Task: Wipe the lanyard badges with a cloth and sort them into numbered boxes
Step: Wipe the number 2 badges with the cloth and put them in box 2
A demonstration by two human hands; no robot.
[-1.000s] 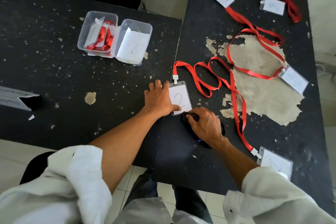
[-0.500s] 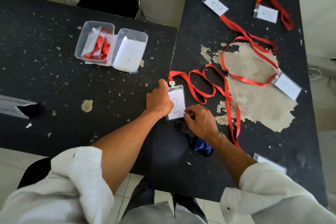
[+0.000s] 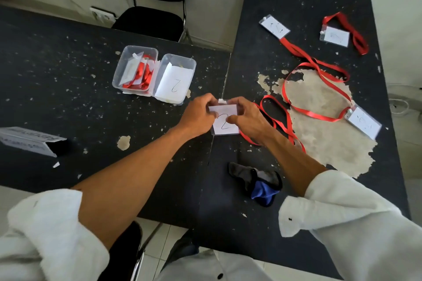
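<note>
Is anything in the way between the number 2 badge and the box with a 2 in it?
No, nothing visible. The left hand and right hand hold the badge; only bare table lies between it and the box.

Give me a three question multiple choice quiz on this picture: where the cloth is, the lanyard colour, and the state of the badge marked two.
1. Where is the cloth? A in a box; B loose on the table; C on the chair.
2. What colour are the lanyards? A red; B green; C yellow.
3. The badge marked 2 is: A pinched by left hand and right hand; B lying untouched; C in a box.
Key: B, it lies crumpled on the tabletop; A, every strap is red; A, fingers of both hands grip its edges.
</note>
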